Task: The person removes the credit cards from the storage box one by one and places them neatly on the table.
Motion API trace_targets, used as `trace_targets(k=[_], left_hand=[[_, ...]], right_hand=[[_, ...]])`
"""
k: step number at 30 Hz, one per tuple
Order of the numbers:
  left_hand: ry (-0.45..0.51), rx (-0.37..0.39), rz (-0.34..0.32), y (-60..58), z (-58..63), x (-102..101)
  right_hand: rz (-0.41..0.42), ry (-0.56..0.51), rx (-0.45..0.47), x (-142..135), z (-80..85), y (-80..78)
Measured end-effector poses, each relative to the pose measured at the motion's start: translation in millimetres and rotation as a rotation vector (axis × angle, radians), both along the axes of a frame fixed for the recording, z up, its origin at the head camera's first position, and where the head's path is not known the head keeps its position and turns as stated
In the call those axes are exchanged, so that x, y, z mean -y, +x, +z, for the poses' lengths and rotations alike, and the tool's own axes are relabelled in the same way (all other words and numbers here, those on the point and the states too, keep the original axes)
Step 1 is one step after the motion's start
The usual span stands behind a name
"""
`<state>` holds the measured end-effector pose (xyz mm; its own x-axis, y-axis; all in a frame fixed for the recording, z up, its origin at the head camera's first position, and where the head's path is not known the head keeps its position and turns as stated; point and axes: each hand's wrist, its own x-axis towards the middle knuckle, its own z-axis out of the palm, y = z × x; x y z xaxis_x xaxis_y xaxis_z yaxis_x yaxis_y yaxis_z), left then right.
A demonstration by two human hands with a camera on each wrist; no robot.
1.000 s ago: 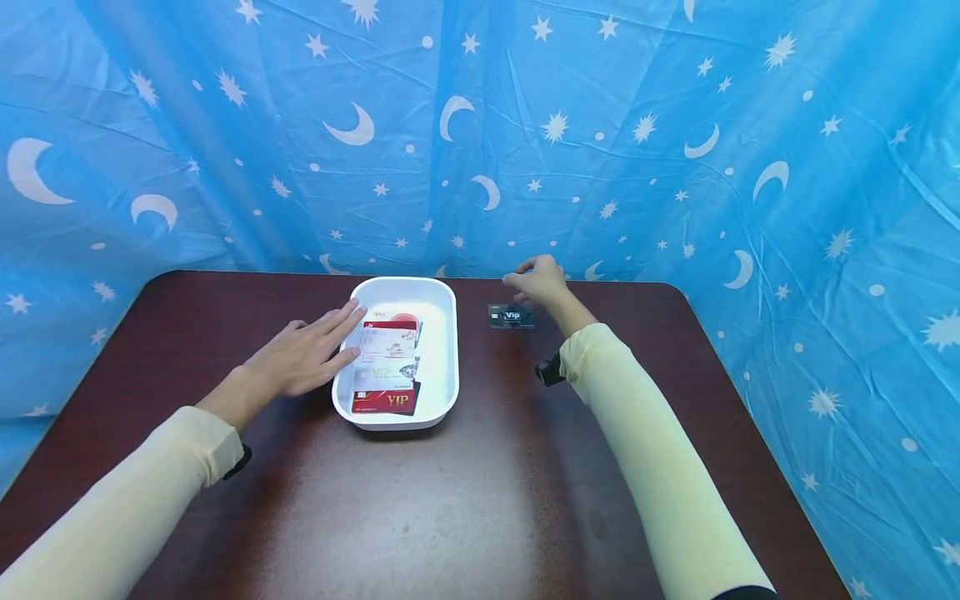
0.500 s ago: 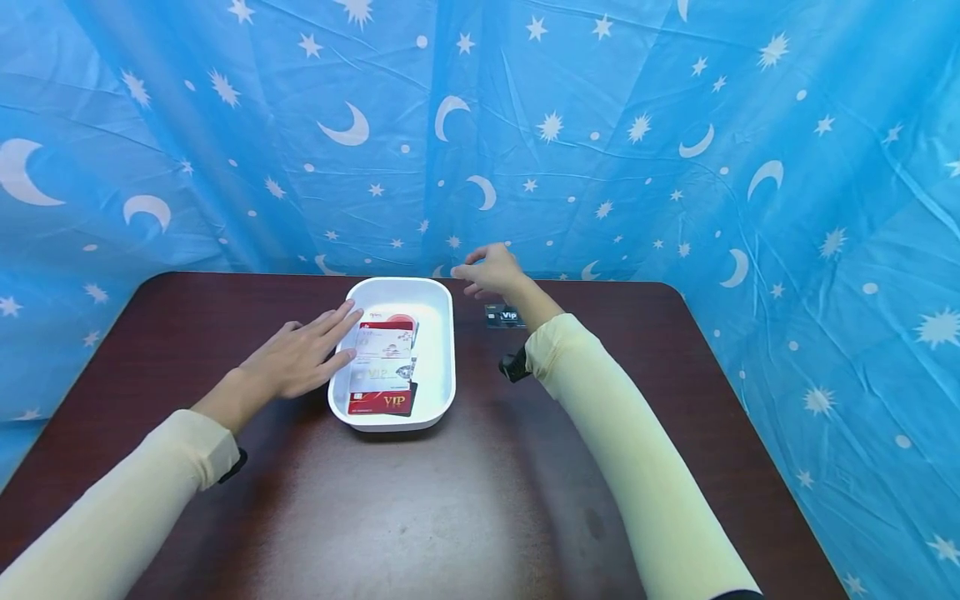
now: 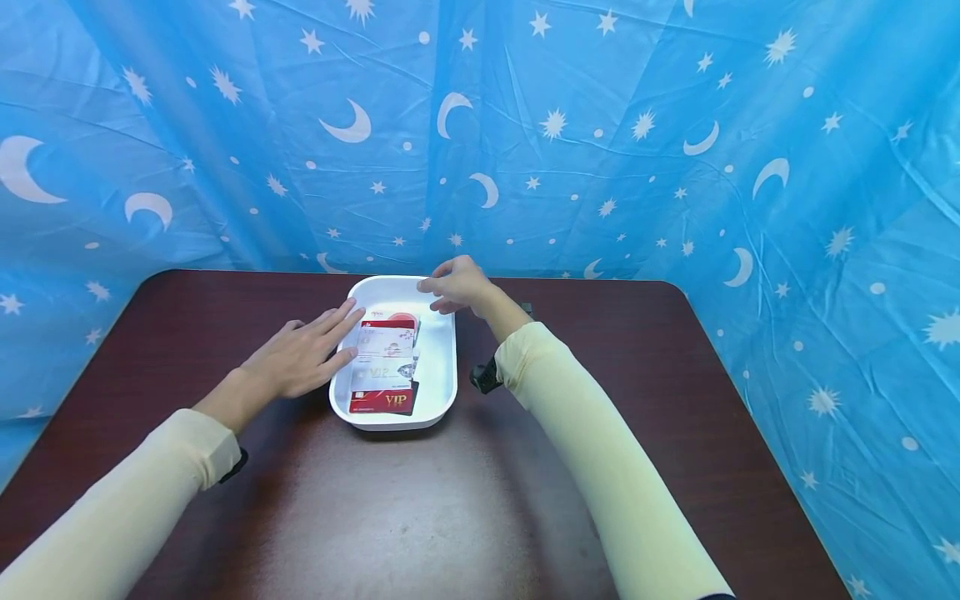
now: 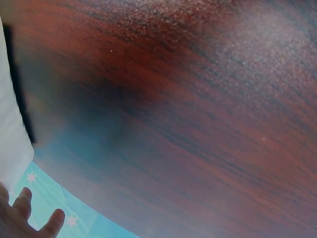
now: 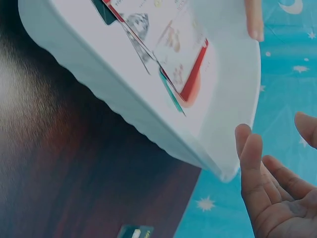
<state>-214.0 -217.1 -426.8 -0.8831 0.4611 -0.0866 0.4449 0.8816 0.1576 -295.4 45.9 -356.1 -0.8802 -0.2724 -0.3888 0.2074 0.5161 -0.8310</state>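
A white plastic tray [image 3: 435, 375] stands on the table, with several VIP cards inside. A red card [image 3: 375, 402] lies nearest, and whitish cards [image 3: 386, 337] overlap above it. My left hand [image 3: 303, 354] rests on the tray's left rim with its fingers extended. At the far right corner of the tray is my right hand [image 3: 461, 287], thumb and fingers apart, with nothing between them in the right wrist view. A dark card [image 5: 136, 232] lies on the table right of the tray; my right forearm mostly hides it in the head view.
The dark brown table [image 3: 405, 517] ends at a rounded far edge. Behind it and along the right side hangs a blue curtain [image 3: 570, 183] printed with moons and stars.
My right hand has moved left from above the dark card to the tray's far right corner, its forearm now covering most of that card. My left hand stays on the rim.
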Motion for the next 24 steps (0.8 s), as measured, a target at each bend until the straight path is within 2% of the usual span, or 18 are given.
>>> trace_targets(k=[10,24], left_hand=[[-0.017,-0.011,-0.001,0.3,-0.1,-0.6],[-0.008,-0.002,0.005,1.2,-1.5,-1.4]], right_hand=[[-0.003,-0.020,0.089,12.1,-16.3,2.9],[-0.045,0.051,0.092,36.0,-31.5,11.4]])
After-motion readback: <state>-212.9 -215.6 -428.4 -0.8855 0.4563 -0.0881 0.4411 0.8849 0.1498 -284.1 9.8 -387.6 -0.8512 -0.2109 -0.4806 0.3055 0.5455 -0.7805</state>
